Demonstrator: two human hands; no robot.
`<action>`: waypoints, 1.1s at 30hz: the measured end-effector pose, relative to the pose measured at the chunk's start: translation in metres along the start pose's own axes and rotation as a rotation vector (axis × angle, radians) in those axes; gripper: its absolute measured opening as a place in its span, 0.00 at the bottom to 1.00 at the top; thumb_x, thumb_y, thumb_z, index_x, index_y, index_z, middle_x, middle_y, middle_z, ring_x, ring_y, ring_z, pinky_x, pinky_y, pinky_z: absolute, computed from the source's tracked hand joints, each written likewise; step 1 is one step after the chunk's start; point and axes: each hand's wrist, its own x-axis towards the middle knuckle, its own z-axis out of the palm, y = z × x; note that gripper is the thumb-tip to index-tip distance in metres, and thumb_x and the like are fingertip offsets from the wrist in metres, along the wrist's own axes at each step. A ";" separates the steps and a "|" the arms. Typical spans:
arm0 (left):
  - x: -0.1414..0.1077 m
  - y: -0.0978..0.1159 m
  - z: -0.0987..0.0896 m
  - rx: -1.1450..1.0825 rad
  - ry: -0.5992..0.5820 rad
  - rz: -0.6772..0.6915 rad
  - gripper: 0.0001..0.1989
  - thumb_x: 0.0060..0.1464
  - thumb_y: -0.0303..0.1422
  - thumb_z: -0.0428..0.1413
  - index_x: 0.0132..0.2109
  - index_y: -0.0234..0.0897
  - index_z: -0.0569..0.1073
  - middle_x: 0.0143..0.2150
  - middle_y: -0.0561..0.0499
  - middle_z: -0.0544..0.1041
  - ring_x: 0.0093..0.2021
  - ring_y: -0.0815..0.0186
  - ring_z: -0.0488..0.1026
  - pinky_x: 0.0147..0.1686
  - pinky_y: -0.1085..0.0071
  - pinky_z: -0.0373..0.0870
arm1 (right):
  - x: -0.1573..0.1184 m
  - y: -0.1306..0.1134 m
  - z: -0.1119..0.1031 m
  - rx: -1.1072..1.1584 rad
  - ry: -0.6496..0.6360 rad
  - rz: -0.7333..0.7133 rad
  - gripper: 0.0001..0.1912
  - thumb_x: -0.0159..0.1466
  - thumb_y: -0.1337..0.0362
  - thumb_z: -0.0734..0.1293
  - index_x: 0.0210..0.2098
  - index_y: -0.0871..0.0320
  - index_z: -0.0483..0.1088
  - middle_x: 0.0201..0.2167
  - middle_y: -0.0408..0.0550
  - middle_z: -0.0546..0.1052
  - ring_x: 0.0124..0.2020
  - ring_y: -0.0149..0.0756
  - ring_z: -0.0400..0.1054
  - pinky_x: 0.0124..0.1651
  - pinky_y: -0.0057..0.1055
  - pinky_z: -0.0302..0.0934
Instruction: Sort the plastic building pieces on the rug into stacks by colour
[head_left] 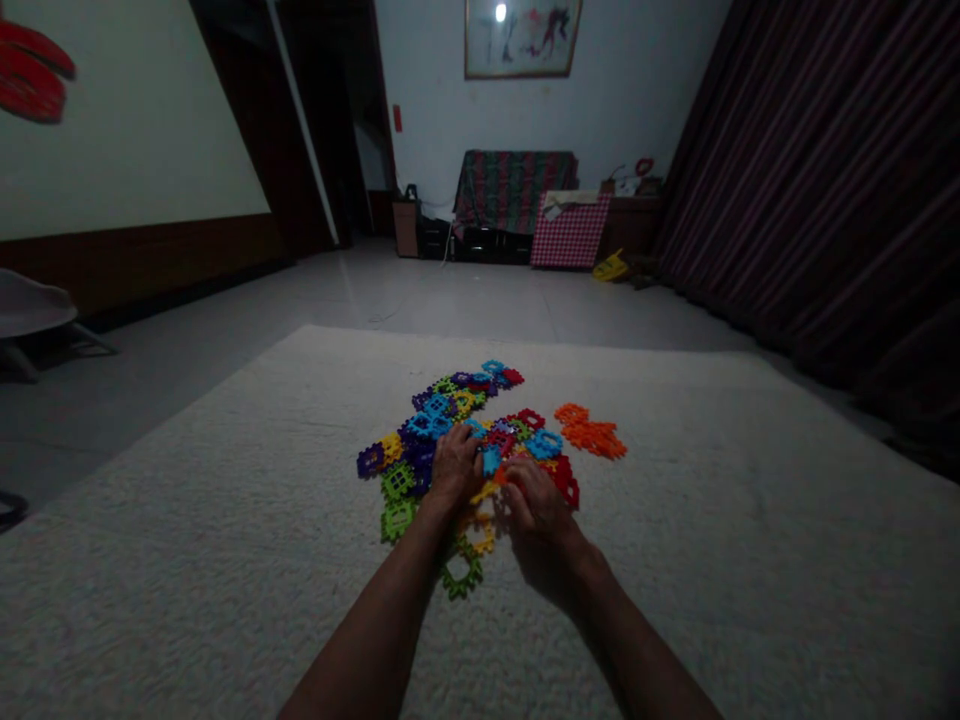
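A heap of colourful notched plastic building pieces (437, 405) lies on the pale carpet, in blue, purple, green, yellow and red. My left hand (456, 464) rests over the middle of the heap, fingers stretched forward onto blue and purple pieces. Just to its right, my right hand (534, 496) is closed, with an orange piece (501, 477) at its fingertips. Red pieces (566, 482) lie beside the right hand's far side. Between my wrists sit a yellow piece (484, 533) and a green ring-shaped piece (462, 571). Apart from the heap, at right, is a small pile of orange pieces (592, 435).
The carpet (225, 500) spreads around the heap, with grey tile floor (480, 295) beyond. A chair (41, 310) stands at left and a dark curtain (825, 200) hangs at right. Along the far wall are cloth-covered furniture (517, 190) and a yellow bag (611, 266).
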 end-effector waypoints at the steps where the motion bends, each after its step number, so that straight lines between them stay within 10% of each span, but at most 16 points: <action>1: 0.000 0.000 0.001 0.002 -0.001 -0.002 0.10 0.55 0.26 0.54 0.42 0.38 0.77 0.55 0.43 0.73 0.59 0.55 0.66 0.58 0.54 0.65 | 0.000 0.000 0.000 0.019 0.014 0.008 0.09 0.67 0.70 0.56 0.41 0.55 0.67 0.40 0.50 0.74 0.44 0.39 0.68 0.48 0.37 0.64; 12: -0.001 0.000 -0.001 0.034 -0.024 0.009 0.11 0.55 0.26 0.53 0.42 0.38 0.78 0.56 0.42 0.74 0.60 0.54 0.67 0.59 0.53 0.64 | -0.001 0.014 -0.006 -0.055 0.255 0.072 0.10 0.69 0.65 0.59 0.42 0.56 0.72 0.37 0.49 0.75 0.41 0.37 0.71 0.46 0.35 0.67; 23: -0.001 -0.002 -0.001 0.038 -0.020 0.036 0.12 0.55 0.27 0.53 0.43 0.39 0.78 0.57 0.43 0.74 0.61 0.53 0.67 0.58 0.52 0.65 | 0.025 0.096 -0.069 -0.312 0.413 0.396 0.16 0.64 0.60 0.60 0.43 0.61 0.74 0.42 0.58 0.75 0.44 0.44 0.69 0.50 0.43 0.66; 33: 0.007 0.001 -0.012 -0.052 -0.121 0.112 0.12 0.56 0.27 0.54 0.44 0.40 0.79 0.55 0.44 0.75 0.56 0.57 0.70 0.56 0.56 0.67 | 0.000 0.010 -0.036 -0.204 -0.257 0.106 0.12 0.58 0.66 0.66 0.42 0.55 0.75 0.42 0.51 0.77 0.47 0.43 0.67 0.56 0.44 0.54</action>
